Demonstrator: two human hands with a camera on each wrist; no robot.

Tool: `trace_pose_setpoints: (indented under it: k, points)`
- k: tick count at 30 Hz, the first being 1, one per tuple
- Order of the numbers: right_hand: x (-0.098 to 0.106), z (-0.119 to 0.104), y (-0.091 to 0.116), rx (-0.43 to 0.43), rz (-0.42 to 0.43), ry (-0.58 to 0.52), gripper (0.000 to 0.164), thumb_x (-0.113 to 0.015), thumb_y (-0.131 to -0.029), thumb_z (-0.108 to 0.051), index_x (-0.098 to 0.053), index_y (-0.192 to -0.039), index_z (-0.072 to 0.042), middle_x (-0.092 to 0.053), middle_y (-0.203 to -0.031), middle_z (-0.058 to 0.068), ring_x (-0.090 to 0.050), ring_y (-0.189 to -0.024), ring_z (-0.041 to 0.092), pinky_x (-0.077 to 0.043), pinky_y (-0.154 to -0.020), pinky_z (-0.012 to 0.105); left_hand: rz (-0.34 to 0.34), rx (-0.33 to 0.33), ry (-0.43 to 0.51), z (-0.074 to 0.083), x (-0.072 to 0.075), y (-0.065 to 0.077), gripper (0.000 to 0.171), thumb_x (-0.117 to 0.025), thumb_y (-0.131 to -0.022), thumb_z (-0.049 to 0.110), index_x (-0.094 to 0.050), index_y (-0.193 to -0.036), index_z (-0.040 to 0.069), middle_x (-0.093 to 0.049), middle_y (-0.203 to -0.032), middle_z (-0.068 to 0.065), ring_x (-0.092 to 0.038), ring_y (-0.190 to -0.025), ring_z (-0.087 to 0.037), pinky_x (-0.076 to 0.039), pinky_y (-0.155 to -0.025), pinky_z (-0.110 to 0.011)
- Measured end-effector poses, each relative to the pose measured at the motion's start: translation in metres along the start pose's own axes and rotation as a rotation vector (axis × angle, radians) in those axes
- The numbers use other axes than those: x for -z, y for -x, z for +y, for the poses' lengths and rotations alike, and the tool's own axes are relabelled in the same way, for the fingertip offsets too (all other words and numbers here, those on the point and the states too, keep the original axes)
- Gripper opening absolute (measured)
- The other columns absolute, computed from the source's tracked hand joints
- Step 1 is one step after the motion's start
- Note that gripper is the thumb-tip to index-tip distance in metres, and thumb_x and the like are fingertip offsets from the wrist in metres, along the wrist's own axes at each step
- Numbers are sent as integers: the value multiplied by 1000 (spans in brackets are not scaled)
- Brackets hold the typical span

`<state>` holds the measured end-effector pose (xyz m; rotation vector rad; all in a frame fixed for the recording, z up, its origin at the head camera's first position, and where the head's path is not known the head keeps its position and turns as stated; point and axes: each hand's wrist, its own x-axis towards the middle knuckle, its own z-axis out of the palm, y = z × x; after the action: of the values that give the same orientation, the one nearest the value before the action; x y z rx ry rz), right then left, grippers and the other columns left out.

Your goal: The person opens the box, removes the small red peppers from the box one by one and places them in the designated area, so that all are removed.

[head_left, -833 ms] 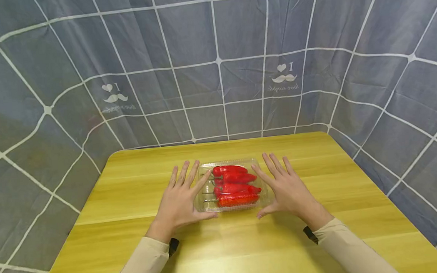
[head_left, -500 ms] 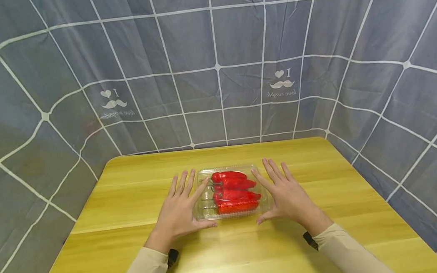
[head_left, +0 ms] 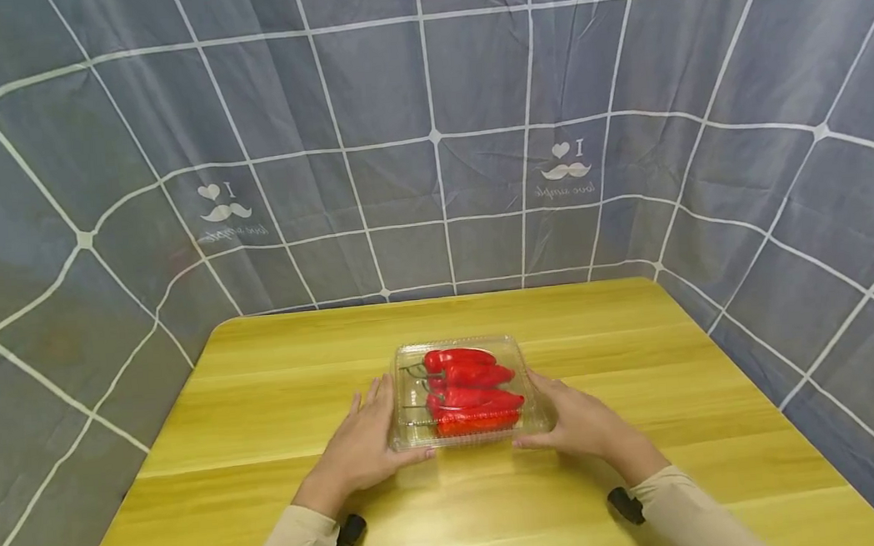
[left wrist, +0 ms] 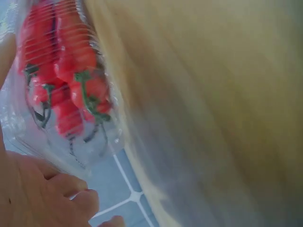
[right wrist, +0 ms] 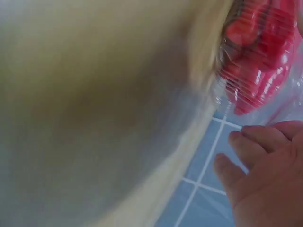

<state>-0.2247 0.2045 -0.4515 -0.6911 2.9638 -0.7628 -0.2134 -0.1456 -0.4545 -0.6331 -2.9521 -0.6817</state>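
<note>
A clear plastic clamshell box [head_left: 407,400] holds several red peppers [head_left: 473,377] with green stems, all lying one way. My left hand [head_left: 360,436] lies along its left end, fingers together beside the wall and thumb stretched along the front edge. At the opposite end is my right hand [head_left: 584,418], its thumb at the front right corner and its other fingers mostly hidden behind the index finger. In the left wrist view the fingers [left wrist: 71,189] are right at the end wall. The right wrist view has relaxed fingers [right wrist: 248,146] close by the box [right wrist: 293,106].
The yellow wood-grain table [head_left: 279,399] extends around the box on all sides. A grey curtain [head_left: 395,83] with white grid lines hangs behind it and on both sides. Black straps [head_left: 350,533] are at the wrists, by the beige sleeves [head_left: 296,545].
Both hands, spread over the box's ends earlier, have come down beside its two ends, and their fingers have drawn together. The head view has tilted slightly up.
</note>
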Motion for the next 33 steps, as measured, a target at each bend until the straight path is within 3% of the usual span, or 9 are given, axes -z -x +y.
trace_pose_setpoints:
  k: [4, 8, 12, 20, 28, 33]
  points:
    - [-8, 2, 2, -24, -52, -156, 112, -74, -84, -59, -9, -163, -13, -17, -166, 13, -28, -146, 37, -29, -114, 57, -42, 10, 35, -1, -2, 1, 124, -55, -83, 81, -1, -160, 0, -1, -166, -14, -1, -152, -26, -7, -122, -50]
    - [-13, 2, 5, -22, -66, -284, 108, -68, -92, -53, 0, -162, -6, 4, -167, 14, -7, -151, 37, -15, -118, 58, -26, -18, 39, -2, -5, 2, 116, -53, -89, 74, -1, -160, -1, -4, -166, -17, -6, -152, -30, -7, -122, -50]
    - [-16, 1, 8, 6, -55, -374, 102, -64, -97, -44, 3, -160, -1, 5, -167, 15, -2, -151, 36, -10, -119, 59, -13, -55, -13, -2, -6, 4, 107, -56, -93, 60, -1, -159, -4, -7, -165, -19, -12, -152, -32, -6, -122, -50]
    - [-17, -3, 14, 52, -25, -335, 89, -56, -102, -31, 5, -158, 3, 7, -166, 20, 1, -151, 37, -8, -118, 61, -12, -130, -119, 0, -1, 5, 94, -51, -93, 44, -6, -157, -8, -13, -163, -23, -17, -150, -32, -1, -122, -48]
    - [-17, -7, 15, 74, -23, -297, 82, -53, -104, -22, 2, -159, 3, 5, -166, 19, -2, -151, 39, -9, -119, 60, 49, -202, -115, -6, 1, 9, 75, -49, -102, 30, -16, -156, -11, -26, -159, -24, -25, -148, -33, -7, -123, -48]
    - [-18, -9, 18, 68, -41, -245, 79, -51, -105, -24, 1, -159, 4, 6, -166, 16, -4, -151, 40, -11, -119, 57, 28, -199, -102, -8, 0, 13, 74, -48, -104, 32, -14, -156, -10, -25, -159, -23, -25, -148, -34, -8, -122, -50]
